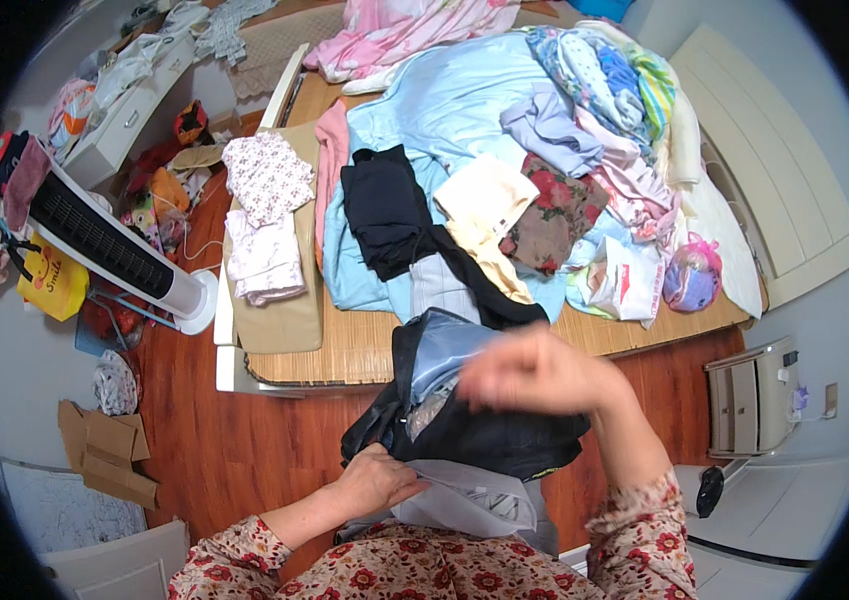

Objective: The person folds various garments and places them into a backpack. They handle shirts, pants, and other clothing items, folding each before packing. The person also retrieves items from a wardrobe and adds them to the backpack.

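Observation:
A black fabric bag with its mouth spread stands before me, against the front of the bed. Inside it show a blue-grey lining or cloth and some crinkled clear plastic. My left hand grips the bag's near left edge. Right beside its fingers is a translucent white pouch with something grey-white in it, lying at my lap. Over the bag's right side, my right hand is blurred by motion with curled fingers; whether it holds anything is not clear.
On the bed's bamboo mat lie folded black clothes, a cream garment, floral clothes and a white plastic bag. A tower fan stands left. Flattened cardboard is on the floor; a small cabinet stands right.

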A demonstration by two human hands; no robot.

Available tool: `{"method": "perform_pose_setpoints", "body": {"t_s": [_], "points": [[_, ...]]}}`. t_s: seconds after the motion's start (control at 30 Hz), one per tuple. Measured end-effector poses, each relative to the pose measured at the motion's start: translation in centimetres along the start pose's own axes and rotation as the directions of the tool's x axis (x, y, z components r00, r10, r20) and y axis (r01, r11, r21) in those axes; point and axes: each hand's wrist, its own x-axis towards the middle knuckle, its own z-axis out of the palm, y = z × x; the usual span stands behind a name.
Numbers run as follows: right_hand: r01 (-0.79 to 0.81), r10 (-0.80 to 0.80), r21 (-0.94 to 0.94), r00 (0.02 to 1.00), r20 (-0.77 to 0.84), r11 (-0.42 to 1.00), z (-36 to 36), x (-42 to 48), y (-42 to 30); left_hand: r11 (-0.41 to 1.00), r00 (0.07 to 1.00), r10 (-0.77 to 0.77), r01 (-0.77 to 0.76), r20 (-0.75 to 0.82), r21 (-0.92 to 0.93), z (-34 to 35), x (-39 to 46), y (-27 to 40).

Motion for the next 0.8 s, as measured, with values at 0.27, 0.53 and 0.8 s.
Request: {"method": "perform_pose_setpoints", "body": {"t_s": [0.27,0.53,0.8], "points": [[-0.702,0.040,-0.570,0.644,-0.764,0.427,-7.8,8.4,20.1,0.997,0.999,-0.031,0.029,-0.031,-0.065,0.5,1.2,-0.4],[0.116,0.143,0.358,0.771,-0.621,0.926,-10.0,4.7,12.5,0.996,0.892,-0.082,0.053,-0.445,-0.076,-4.6,2.2,0.8],[0.419,-0.018,0.640,0.845,-0.535,0.644,-0.1,-2.4,6.0,-0.208,0.912,-0.384,0.067,0.145,-0.976,-4.6,8.4,2.1]]}}
